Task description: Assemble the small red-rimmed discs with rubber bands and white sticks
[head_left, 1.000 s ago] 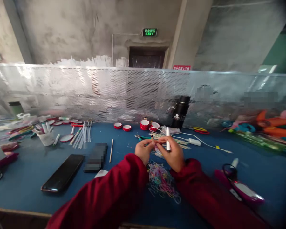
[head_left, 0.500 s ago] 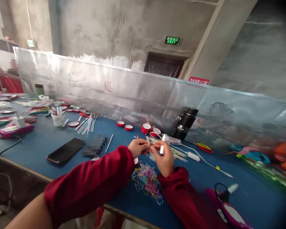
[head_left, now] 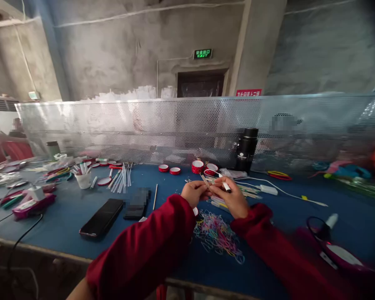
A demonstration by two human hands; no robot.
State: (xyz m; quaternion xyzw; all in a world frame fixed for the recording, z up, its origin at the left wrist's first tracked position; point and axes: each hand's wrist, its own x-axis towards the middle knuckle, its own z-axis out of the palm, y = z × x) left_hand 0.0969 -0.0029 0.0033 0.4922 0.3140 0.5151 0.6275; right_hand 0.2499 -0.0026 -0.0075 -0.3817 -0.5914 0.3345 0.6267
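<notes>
My left hand (head_left: 193, 193) is closed, its thumb and fingers pinching a thin, pale flat stick (head_left: 204, 179) that points up and away. Against it my right hand (head_left: 236, 200) is closed too, with a white pen-shaped tool (head_left: 224, 183) with a dark end tucked between its fingers. The fingertips of both hands meet at the stick's lower end, where details are hidden. Just below the hands lies a pile of coloured elastic loops (head_left: 218, 235). Pale sticks (head_left: 248, 191) are spread on the table behind my right hand.
Red round tins (head_left: 197, 166) and a black flask (head_left: 247, 150) stand by the perforated metal screen (head_left: 143, 129). Left are a phone (head_left: 101, 218), a cup of pens (head_left: 83, 180) and glue sticks (head_left: 120, 179). A white cable (head_left: 287, 195) and purple device (head_left: 343, 254) lie right.
My view has levelled and shifted, so the table scene sits further right and lower. The white pen-shaped tool has tipped from near upright to slanting. Both hands stay together at the stick.
</notes>
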